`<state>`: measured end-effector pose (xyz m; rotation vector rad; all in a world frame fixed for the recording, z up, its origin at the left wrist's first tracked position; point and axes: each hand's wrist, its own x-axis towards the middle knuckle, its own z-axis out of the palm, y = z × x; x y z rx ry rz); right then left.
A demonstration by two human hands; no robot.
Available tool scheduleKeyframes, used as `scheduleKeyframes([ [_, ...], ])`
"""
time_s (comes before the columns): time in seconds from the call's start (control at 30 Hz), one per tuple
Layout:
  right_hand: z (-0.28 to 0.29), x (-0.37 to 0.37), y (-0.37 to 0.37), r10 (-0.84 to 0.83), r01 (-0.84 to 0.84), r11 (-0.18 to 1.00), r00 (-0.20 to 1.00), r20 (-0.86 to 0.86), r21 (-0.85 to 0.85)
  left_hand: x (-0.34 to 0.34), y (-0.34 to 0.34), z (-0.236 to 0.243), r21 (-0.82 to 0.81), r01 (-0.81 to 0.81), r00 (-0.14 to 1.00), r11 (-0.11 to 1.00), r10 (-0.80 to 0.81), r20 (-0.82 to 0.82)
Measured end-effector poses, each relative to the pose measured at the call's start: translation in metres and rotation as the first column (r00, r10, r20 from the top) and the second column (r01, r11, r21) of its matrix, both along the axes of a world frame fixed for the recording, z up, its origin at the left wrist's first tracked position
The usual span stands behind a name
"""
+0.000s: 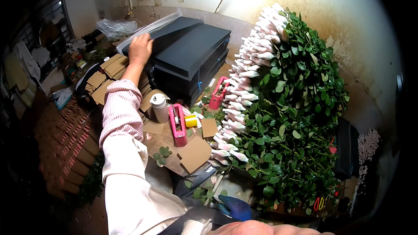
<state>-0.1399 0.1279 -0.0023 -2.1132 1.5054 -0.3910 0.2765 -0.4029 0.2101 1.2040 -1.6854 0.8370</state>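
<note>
My left hand (140, 51), bare and with a striped sleeve cuff, reaches to the far left. Its fingers are closed at the edge of a thin black sheet (176, 27), which is partly lifted off a stack of black sheets (191, 50). Clear plastic (150, 27) lies along the sheet's far edge. Low in the middle, my right hand (237, 207) wears a blue glove; its fingers are mostly hidden. Right of the stack stands a tall heap of leafy rose stems (296, 104), their flower heads wrapped in white netting (248, 74).
Two pink tape dispensers (178, 126) (218, 93), a yellow tape roll (191, 121), a white bottle (159, 108) and cardboard pieces (194, 154) lie on the table. Folded cardboard (114, 66) is stacked at left. Scissors with red and yellow handles (319, 203) lie at lower right.
</note>
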Motion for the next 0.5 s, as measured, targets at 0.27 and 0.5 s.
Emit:
scheduleKeyframes([
  [0.27, 0.119, -0.007, -0.056, -0.184, 0.362, 0.781, 0.912, 0.366, -0.509, -0.224, 0.262, 0.007, -0.026, 0.871, 0.469, 0.491, -0.846, -0.254],
  [0.5, 0.122, -0.069, -0.043, -0.127, 0.586, 0.673, 0.693, 0.709, -0.452, -0.273, 0.378, 0.017, -0.187, 0.957, 0.249, 0.223, -0.96, 0.131],
])
